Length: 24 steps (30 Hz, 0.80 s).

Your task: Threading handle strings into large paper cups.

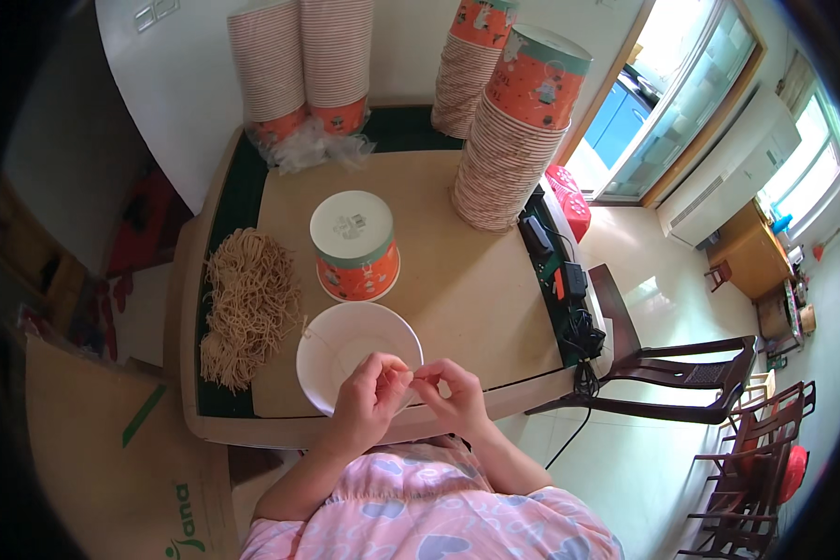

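Note:
Right in front of me, a white paper bucket [331, 350] stands with its open mouth up at the table's near edge. My left hand [373, 397] is closed in a pinch over its near right rim. The fingertips of my right hand [450, 399] are pinched together too and meet the left ones. Between them is a tiny pale bit that looks like the end of a cord; the fingers mostly hide it. A short piece of cord [305, 327] shows at the bucket's left rim. Left of the bucket lies a tangled heap of beige cords [247, 308].
Behind the bucket, an orange patterned paper bucket [357, 271] stands upside down. Tall stacks of such buckets [509, 159] rise at the back right, others [336, 56] at the back left beside crumpled clear plastic [313, 149]. Black adapters and cables [579, 327] line the table's right edge, near a chair [691, 373].

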{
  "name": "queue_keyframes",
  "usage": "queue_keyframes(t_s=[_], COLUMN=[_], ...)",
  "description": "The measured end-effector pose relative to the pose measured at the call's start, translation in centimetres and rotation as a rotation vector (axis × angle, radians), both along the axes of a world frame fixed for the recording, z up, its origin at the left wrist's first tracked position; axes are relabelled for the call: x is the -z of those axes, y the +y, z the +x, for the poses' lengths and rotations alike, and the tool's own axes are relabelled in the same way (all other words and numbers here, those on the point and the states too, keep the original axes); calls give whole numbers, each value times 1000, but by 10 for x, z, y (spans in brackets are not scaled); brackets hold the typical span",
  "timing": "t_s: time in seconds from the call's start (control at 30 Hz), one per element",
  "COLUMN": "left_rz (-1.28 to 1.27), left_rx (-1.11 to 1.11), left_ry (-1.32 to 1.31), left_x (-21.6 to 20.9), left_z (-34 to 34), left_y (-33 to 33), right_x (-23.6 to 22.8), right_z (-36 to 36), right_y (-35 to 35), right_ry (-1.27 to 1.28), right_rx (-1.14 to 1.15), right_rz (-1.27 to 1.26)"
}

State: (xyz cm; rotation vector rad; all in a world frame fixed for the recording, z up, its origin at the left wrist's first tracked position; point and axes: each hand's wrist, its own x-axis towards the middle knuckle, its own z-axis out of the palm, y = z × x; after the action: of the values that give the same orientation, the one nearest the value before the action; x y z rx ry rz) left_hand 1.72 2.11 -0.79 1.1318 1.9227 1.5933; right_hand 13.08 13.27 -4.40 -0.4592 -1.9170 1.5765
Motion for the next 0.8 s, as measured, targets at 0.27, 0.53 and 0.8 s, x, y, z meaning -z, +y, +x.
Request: queue_keyframes(t_s=[0.27,0.53,0.8], left_rz=[-243,-206,-58], left_rx=[126,143,258], left_ry=[-43,-39,-98], left_x=[-11,-18,-16], left_z=[0,-1,2], left_y=[-3,-4,-6], right_x=[10,-4,-10], right_z=[6,5,1], right_y=[5,1,1], right_ry=[130,4,75], right_rx=[-66,54,124], right_rz=[-385,194,273])
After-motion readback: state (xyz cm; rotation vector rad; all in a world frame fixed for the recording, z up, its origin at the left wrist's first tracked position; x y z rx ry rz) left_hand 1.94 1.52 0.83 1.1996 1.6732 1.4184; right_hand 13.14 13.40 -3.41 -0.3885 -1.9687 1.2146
